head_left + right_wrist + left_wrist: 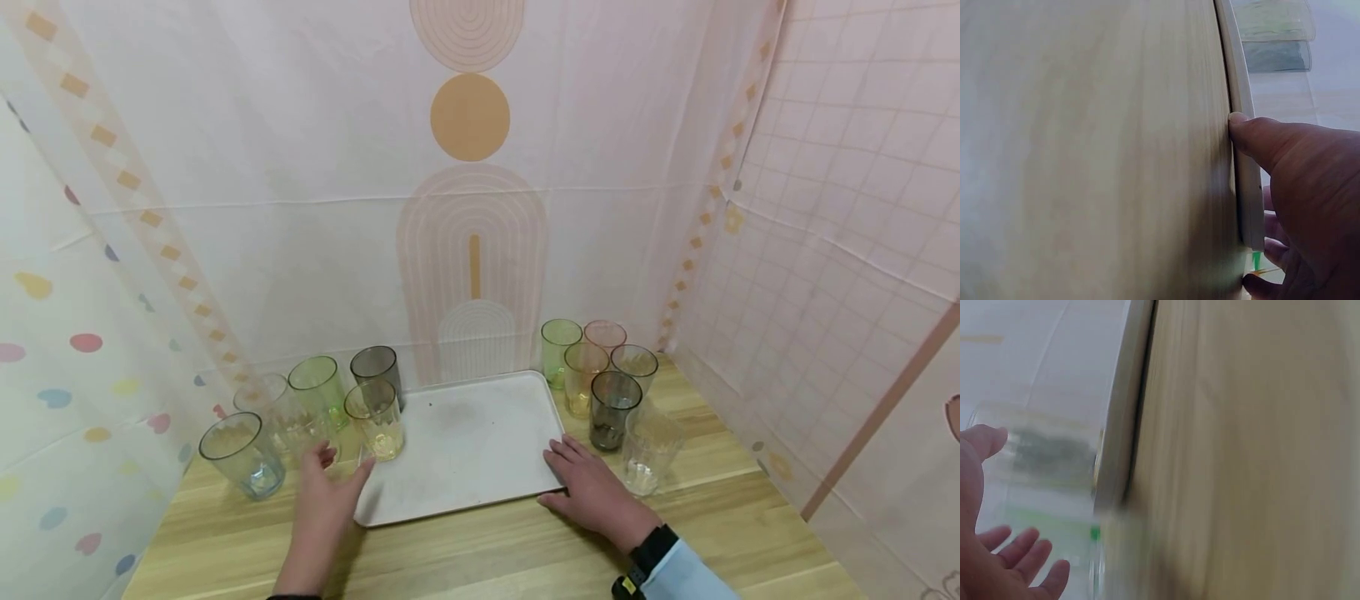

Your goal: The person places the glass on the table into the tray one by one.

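A shallow white tray point(468, 450) lies on the wooden table. My left hand point(328, 487) is by its left end, thumb and fingers spread apart with nothing between them. Just beyond that thumb stands a yellowish glass point(375, 421) at the tray's left edge; whether its base is on the tray, I cannot tell. A clear glass point(300, 421) is close behind the left fingers. At the tray's near right corner, my right hand point(596, 492) holds the rim. In the right wrist view its thumb point(1250, 128) presses the front side, while the other fingers reach round the corner.
On the left stand a blue glass point(243, 458), a green glass point(318, 387) and a grey glass point(377, 371). Right of the tray are several more, among them a dark glass point(611, 412) and a clear glass point(648, 454). A patterned cloth point(480, 267) hangs behind the table.
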`<state>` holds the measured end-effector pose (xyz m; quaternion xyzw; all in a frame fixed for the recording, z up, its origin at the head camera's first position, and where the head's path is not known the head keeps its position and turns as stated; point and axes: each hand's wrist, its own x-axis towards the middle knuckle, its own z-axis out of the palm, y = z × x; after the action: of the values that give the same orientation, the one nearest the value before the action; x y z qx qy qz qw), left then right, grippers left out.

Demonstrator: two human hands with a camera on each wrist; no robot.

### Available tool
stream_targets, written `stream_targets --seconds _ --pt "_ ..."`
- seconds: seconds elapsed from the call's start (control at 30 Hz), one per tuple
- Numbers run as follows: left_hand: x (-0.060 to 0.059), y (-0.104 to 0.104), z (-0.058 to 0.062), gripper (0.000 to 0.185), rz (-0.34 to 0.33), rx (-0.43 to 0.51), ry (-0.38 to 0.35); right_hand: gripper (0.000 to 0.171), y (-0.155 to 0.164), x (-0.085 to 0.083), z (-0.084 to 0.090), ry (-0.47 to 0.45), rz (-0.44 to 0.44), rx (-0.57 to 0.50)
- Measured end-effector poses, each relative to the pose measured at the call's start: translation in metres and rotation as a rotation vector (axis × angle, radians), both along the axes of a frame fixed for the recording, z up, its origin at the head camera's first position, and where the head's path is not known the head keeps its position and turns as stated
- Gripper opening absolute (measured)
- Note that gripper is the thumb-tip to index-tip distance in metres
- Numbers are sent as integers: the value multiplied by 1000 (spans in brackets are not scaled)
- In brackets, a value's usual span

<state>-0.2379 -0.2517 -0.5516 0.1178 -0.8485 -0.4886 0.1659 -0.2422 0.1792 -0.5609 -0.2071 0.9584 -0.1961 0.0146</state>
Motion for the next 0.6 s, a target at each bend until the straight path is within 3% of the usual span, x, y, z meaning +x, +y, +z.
stream_targets --seconds 0.13,0.3,0.4,0.5,0.6 --pt "16 -33 1 82 88 -11 -8 77 1 -2 -1 8 10 5" --pt "24 -70 5 68 321 -5 85 78 2 -3 -2 0 7 16" --pt "24 -86 7 68 438 15 128 78 2 -2 -1 -7 6 16" --pt "21 -99 8 85 472 40 116 77 1 -1 0 -8 6 7" --pt "14 -111 8 108 432 71 89 78 0 0 0 -8 4 2"
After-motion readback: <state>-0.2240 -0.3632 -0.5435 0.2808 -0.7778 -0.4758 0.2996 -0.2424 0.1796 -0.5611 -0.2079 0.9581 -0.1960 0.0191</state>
